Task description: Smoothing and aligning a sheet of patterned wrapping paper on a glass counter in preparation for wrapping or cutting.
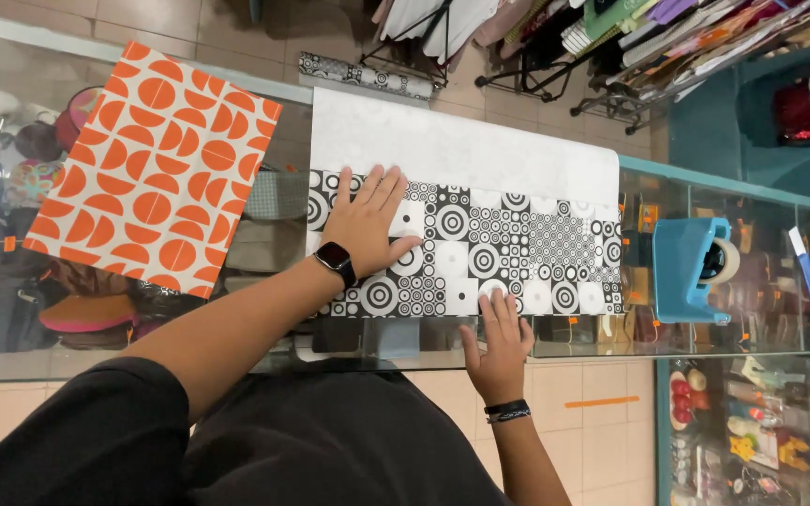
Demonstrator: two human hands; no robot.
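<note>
A sheet of black-and-white circle-patterned wrapping paper (517,244) lies on a glass counter (274,234), its white back side (452,141) showing on the far half. My left hand (366,220), with a black watch on the wrist, presses flat on the patterned part near its left end, fingers spread. My right hand (499,342), a dark band on its wrist, rests with its fingertips on the paper's near edge at the counter's front.
An orange-and-white patterned flat box (152,169) lies at the left of the counter. A blue tape dispenser (696,267) and a blue-handled tool (808,267) sit at the right. A patterned paper roll (363,77) lies on the floor beyond, near clothing racks (611,37).
</note>
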